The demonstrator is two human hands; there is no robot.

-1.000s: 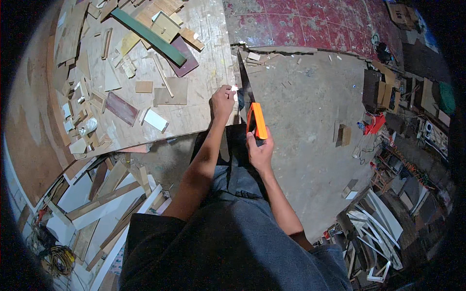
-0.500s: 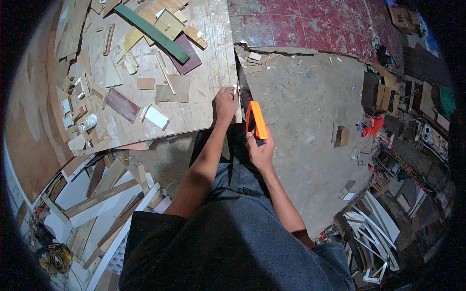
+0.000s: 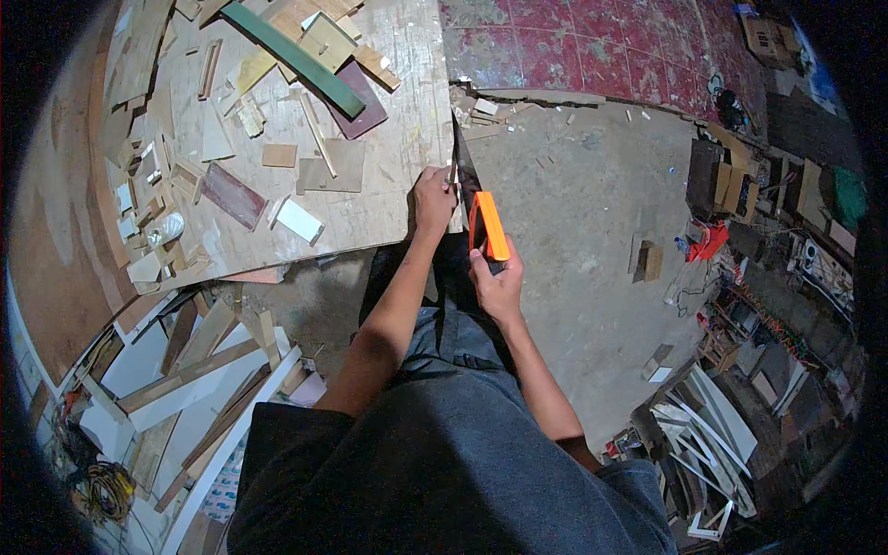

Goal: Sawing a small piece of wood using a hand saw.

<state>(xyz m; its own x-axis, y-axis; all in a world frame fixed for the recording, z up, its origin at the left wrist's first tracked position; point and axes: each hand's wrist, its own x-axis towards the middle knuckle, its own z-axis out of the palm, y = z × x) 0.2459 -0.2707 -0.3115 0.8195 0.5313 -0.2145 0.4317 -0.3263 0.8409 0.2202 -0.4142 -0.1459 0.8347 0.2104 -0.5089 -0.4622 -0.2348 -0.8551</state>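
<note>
My right hand [image 3: 499, 291] is closed round the orange handle of a handsaw [image 3: 493, 227]. The saw's dark blade [image 3: 468, 166] points away from me, alongside the right edge of a plywood-topped workbench [image 3: 388, 211]. At that edge, close to the near corner, my left hand [image 3: 432, 202] pinches a small wood strip [image 3: 454, 175] with its fingertips, right beside the blade. The strip is mostly covered by the fingers, and whether the teeth touch it I cannot tell.
A green board [image 3: 294, 61], a dark red panel [image 3: 233, 196] and several wood offcuts lie on the bench. Stacked scrap boards [image 3: 190, 379] stand at lower left. A red bag [image 3: 709, 240] and white frame pieces [image 3: 708, 444] rest on the floor at right.
The saw blade has shifted slightly, its far end showing a little nearer to me along the bench edge. Both hands stay almost in place, the left still at the edge.
</note>
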